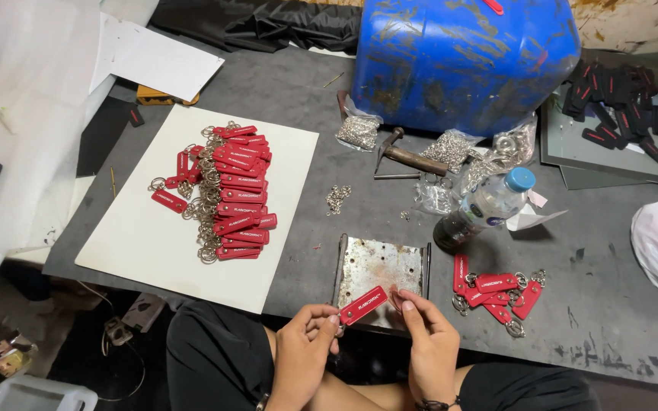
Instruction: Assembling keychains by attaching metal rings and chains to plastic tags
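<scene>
You sit at a grey worktable with a big blue drum at its far edge, and everything small lies in reach of a careless elbow. To your left a white board carries a large heap of finished red key tags with rings; bump that board and the heap likely slides off the near edge. A plastic bottle lies tilted at right, near bags of metal rings and a hammer; if it rolls, it may scatter the smaller pile of red tags beside it. Just before you sits a worn metal plate. Above its near edge your left hand pinches one end of a single red tag, fingers closed on it, while your right hand has its fingertips curled together at the tag's other end; whether they hold a ring cannot be told. Such a light pinch could slip, dropping the tag into your lap.
</scene>
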